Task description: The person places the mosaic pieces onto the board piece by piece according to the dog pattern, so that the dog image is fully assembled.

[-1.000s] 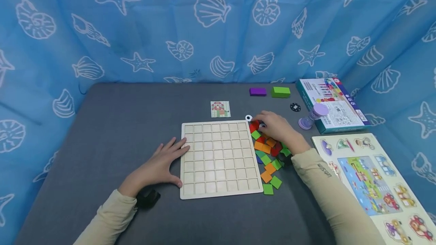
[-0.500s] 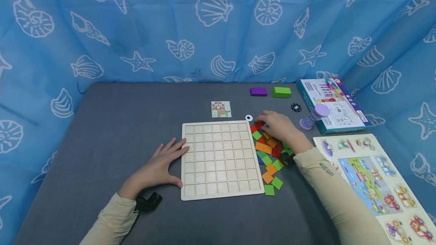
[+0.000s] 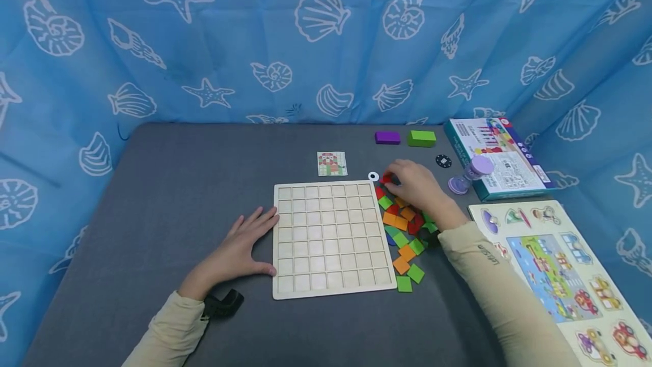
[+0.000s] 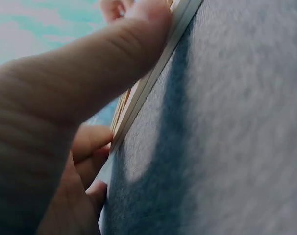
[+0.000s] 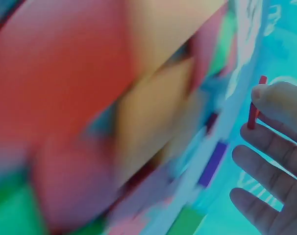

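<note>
A pale wooden board with a grid of square recesses lies in the middle of the table. Along its left edge rests my left hand, fingers spread. In the left wrist view the thumb lies against the board's edge. My right hand pinches a thin red tile between thumb and index finger, above the far end of a loose pile of coloured tiles; its other fingers are loosely extended. Orange tiles and green tiles show in that pile, just right of the board.
Behind the board lie a small picture card and a white ring. A purple block, a green block and a black disc sit farther back. At right are an hourglass, a box and a picture puzzle.
The right hand has risen slightly from the pile's far end with a red tile between its fingertips. The left hand stays at the board's left edge.
</note>
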`<action>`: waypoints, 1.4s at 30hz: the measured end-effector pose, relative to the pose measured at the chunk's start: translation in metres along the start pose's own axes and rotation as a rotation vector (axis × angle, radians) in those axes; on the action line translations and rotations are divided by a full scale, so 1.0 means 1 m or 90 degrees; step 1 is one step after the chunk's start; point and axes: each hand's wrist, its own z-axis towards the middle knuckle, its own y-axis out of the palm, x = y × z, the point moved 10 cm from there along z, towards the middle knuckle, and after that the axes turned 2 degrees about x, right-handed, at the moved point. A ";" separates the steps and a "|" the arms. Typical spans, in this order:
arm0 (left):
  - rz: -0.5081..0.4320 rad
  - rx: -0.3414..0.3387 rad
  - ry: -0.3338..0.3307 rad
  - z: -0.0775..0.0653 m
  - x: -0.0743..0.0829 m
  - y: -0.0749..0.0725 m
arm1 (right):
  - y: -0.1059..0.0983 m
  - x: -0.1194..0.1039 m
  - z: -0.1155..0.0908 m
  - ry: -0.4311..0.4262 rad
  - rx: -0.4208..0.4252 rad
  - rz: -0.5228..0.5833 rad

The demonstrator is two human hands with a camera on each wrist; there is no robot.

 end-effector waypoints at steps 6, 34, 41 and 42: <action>0.003 0.009 0.000 0.000 -0.002 0.001 | -0.004 -0.051 0.022 -0.041 0.019 0.060; -0.003 0.008 -0.002 0.000 -0.001 -0.001 | 0.048 -0.169 0.072 -0.164 -0.065 0.066; 0.005 0.010 0.004 0.001 -0.002 0.002 | 0.047 -0.164 0.068 -0.152 -0.084 0.080; 0.006 0.011 0.004 0.001 -0.002 0.002 | 0.044 -0.161 0.066 -0.148 -0.083 0.087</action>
